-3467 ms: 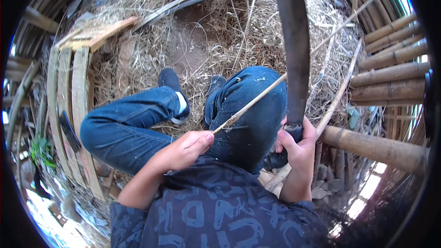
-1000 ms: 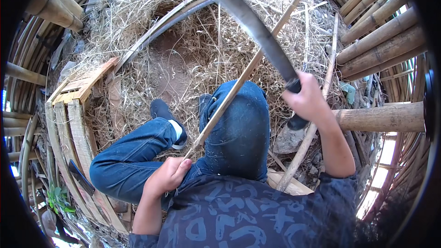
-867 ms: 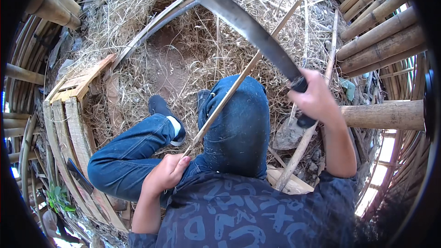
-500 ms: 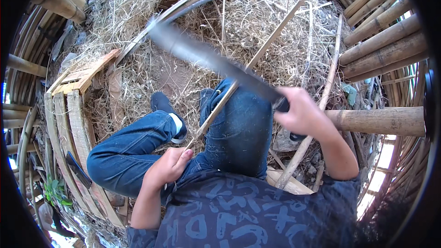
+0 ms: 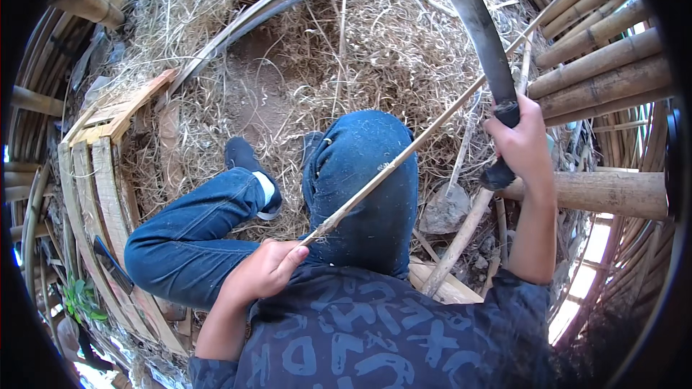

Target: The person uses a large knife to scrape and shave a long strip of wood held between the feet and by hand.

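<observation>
A long thin bamboo strip (image 5: 404, 155) slants up to the right across my raised knee. My left hand (image 5: 267, 268) is closed round its near end, close to my lap. My right hand (image 5: 525, 137) grips the black handle of a machete (image 5: 476, 25), whose broad, slightly curved grey blade points up and away. The blade's lower part is beside the strip's upper stretch; whether they touch I cannot tell.
Straw-like shavings (image 5: 389, 50) cover the ground ahead. A slatted wooden crate (image 5: 90, 173) stands on the left, with a dark blade-like thing (image 5: 113, 265) against it. Bamboo poles (image 5: 605, 86) line the right side, and a thick pole (image 5: 598, 193) juts in. A stone (image 5: 445, 210) lies by my knee.
The machete has swung from pointing left over my knee to pointing up on the right. My right hand rose and moved right. The strip now slants further right, still in my left hand.
</observation>
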Tool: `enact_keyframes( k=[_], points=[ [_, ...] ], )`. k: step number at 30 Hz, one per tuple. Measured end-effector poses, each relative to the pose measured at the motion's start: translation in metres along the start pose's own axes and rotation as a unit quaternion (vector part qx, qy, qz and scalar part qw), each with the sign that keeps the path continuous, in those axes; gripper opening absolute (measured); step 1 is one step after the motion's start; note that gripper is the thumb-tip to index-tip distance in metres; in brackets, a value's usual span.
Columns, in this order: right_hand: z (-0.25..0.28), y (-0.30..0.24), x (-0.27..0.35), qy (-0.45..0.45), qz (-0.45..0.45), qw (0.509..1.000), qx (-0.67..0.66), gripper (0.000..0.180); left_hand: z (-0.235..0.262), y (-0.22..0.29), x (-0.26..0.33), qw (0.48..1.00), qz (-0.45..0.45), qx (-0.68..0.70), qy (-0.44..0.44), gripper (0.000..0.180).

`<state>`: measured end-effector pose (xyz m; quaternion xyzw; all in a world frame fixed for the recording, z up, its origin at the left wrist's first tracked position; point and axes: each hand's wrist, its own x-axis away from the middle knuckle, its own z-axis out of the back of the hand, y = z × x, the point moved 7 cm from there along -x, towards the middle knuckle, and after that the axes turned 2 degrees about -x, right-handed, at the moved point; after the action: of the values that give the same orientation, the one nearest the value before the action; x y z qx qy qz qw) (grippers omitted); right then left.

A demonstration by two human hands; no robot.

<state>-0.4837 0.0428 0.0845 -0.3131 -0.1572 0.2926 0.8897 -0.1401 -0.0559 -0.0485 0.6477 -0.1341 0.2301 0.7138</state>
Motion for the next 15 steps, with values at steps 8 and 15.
enact_keyframes(
  k=[8,15],
  points=[
    [-0.006,0.009,0.009,-0.006,-0.005,1.0,-0.01,0.012,0.001,-0.004,-0.001,0.999,0.003,-0.019,0.034,0.04],
    [-0.011,0.01,0.014,-0.01,0.003,0.998,-0.07,0.011,0.002,-0.004,0.0,0.998,0.004,-0.023,0.058,0.039]
  ],
)
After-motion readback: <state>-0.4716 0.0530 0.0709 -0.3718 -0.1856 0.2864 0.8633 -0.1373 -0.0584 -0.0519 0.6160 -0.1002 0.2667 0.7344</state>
